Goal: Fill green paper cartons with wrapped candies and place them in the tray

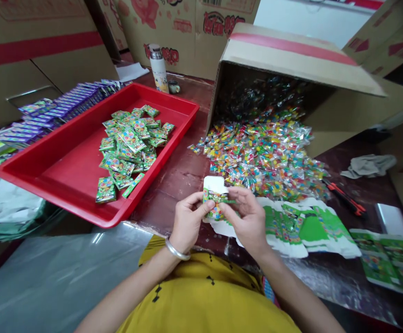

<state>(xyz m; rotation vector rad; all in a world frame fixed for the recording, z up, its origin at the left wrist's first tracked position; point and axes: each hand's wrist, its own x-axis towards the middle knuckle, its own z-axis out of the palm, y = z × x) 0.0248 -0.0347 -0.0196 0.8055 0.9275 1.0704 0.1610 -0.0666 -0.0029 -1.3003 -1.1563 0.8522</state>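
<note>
Both my hands grip one small green printed carton (214, 193) with its white flap standing open at the top. My left hand (187, 221), with a silver bangle on the wrist, pinches its left side. My right hand (248, 215) pinches its right side. Just beyond the carton lies a heap of small colourful wrapped candy packets (267, 152) spilling from a tipped cardboard box (291, 60). Flat unfolded green cartons (302, 229) lie under and to the right of my right hand.
A red tray (66, 185) at the left holds a pile of finished green cartons (128, 148). Behind it lie purple flat cartons (59, 106), a flask (159, 67) and a small cup (174, 86). An orange cutter (345, 196) and a grey cloth (368, 165) are at the right.
</note>
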